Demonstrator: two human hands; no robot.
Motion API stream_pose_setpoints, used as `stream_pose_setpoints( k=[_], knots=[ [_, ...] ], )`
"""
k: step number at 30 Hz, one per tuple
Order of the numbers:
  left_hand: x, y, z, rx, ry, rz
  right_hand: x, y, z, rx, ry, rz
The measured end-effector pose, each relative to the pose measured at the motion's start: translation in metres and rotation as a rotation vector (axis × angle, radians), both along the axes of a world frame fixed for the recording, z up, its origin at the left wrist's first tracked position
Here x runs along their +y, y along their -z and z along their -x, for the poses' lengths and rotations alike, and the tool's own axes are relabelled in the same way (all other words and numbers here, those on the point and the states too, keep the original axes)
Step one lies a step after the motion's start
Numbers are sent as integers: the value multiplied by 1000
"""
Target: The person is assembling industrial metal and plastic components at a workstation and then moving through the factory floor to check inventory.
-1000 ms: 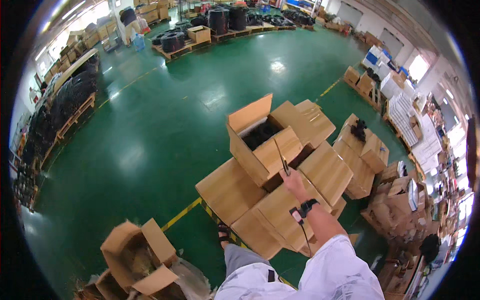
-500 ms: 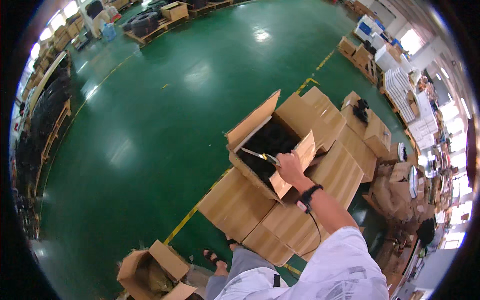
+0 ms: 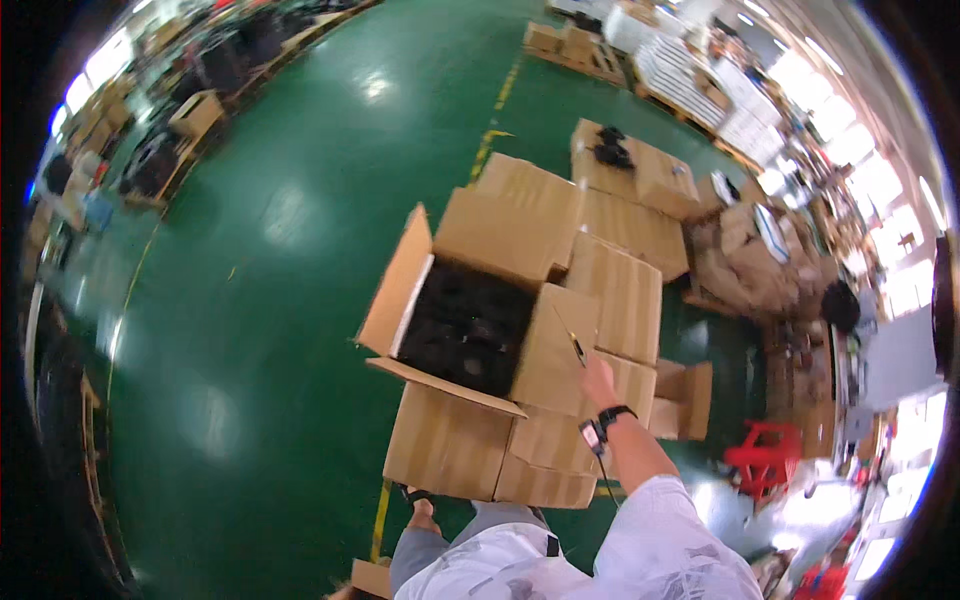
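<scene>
My right hand is closed around a utility knife with a long thin blade and a yellow and dark handle. The blade points up and away over the spread right flap of an open cardboard box. Inside this box lie black parts, too dark to make out singly. Its left, near and far flaps are also folded outward. A strap with a small device and a cable sits on my right wrist. My left hand is out of the picture.
Closed cartons sit under and around the open box. A black object lies on a carton at the far right. Beyond are a red plastic stool and loaded pallets. Green floor extends to the left.
My right hand with the knife has moved from over the box opening to beyond its right flap, which now lies folded outward. The whole view has turned rightward.
</scene>
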State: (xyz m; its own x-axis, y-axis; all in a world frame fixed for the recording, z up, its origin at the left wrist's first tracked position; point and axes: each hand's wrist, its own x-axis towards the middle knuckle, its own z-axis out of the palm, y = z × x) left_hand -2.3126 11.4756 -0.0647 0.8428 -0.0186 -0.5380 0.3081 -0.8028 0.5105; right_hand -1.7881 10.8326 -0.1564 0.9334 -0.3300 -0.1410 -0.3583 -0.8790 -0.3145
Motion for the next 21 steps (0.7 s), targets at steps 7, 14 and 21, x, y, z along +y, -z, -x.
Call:
stream_pose_setpoints(
  k=[7, 14, 21],
  knots=[
    [75, -12, -108, 61, -367, 140, 31, -24, 11, 54, 146, -174],
    [84, -26, -222, 417, -828, 337, 70, -48, 80, -175, 225, -233],
    [59, -10, -271, 454, -613, 384, 104, -84, 209, 0, 432, -376]
  ],
)
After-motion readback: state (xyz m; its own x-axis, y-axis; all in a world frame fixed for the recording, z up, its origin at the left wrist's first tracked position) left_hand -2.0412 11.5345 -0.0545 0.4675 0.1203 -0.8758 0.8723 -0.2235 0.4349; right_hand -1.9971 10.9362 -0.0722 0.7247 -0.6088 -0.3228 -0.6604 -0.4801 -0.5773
